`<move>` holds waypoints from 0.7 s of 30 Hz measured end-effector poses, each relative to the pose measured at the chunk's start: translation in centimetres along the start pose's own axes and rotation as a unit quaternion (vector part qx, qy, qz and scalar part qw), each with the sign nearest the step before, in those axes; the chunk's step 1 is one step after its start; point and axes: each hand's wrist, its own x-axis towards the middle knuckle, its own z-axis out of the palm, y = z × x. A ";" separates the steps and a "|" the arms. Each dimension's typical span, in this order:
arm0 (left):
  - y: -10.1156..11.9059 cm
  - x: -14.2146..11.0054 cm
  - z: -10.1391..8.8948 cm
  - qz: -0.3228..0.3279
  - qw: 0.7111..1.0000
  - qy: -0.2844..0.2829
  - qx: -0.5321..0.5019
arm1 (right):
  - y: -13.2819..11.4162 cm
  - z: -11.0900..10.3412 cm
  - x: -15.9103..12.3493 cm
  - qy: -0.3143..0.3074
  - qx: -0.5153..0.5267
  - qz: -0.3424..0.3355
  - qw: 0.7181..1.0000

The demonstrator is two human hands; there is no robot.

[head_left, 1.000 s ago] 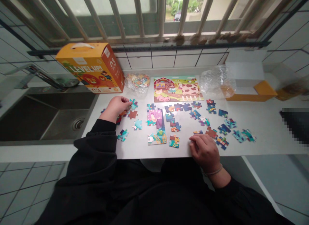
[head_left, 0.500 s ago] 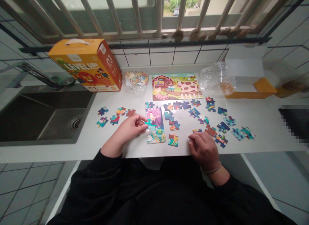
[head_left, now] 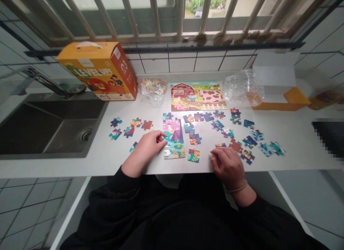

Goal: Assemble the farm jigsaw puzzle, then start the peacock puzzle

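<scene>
My left hand [head_left: 153, 144] is at the left edge of a partly joined jigsaw [head_left: 176, 135], which shows a purple, bird-like figure over teal ground and yellow plants. Its thumb and fingertips are closed on a teal puzzle piece [head_left: 168, 144] lying against that edge; the fingers partly cover it. My right hand [head_left: 228, 166] rests on the counter near its front edge, fingers curled, with nothing visible in them. Just behind it lie a blue puzzle piece [head_left: 220, 145] and a brown piece [head_left: 235, 145]. A loose piece with yellow leaves [head_left: 194, 155] sits right of the joined part.
Several loose pieces [head_left: 129, 131] lie left, and more [head_left: 249, 141] lie right. Behind are a farm picture puzzle [head_left: 199, 96], a bag of pieces [head_left: 153, 89], an orange box [head_left: 99, 74], clear wrap [head_left: 242, 89] and an opened carton [head_left: 279, 105]. The sink [head_left: 53, 126] is at left.
My left hand has moved right from the loose pieces at left, bringing a teal piece to the joined jigsaw's left edge. My right hand has stayed in place.
</scene>
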 end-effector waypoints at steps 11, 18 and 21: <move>0.4 -2.4 2.0 0.211 0.967 0.016 0.145 | -0.3 -0.2 0.2 0.006 -0.002 -0.001 1.000; 1.2 -4.7 4.5 0.206 0.940 0.031 0.271 | 0.0 0.0 -0.1 -0.005 0.000 -0.001 1.000; 1.5 -5.1 4.6 0.205 0.937 0.035 0.282 | 0.1 0.1 -0.2 -0.001 0.002 -0.003 1.000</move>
